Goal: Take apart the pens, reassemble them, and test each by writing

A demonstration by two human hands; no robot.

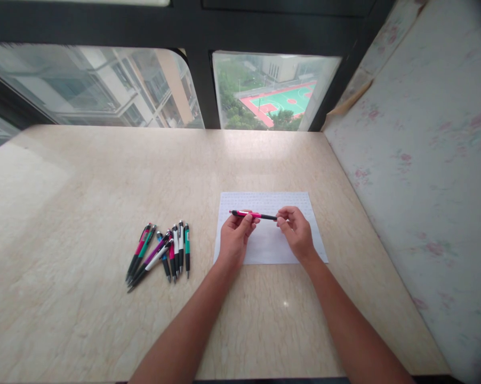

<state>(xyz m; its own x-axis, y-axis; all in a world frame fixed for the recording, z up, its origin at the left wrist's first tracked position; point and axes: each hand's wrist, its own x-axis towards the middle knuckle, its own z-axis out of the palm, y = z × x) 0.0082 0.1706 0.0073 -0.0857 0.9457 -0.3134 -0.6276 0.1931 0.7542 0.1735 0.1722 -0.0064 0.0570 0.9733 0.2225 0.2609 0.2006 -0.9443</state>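
Observation:
A pink and black ballpoint pen (256, 215) lies level between my two hands, above a sheet of paper. My left hand (235, 234) pinches its pink barrel, with the clip end pointing left. At the black tip end, the thumb and fingers of my right hand (297, 232) are closed on the pen; the tip itself is hidden by them. Beneath both hands, the white paper (272, 248) bears rows of handwriting across its upper part, while its lower part looks blank.
Several pens in pink, green, purple, white and blue (160, 253) lie in a loose pile on the marble-patterned ledge (104, 181), left of the paper. Dark-framed windows (208, 90) stand at the back. A flower-patterned wall (420, 176) bounds the right side.

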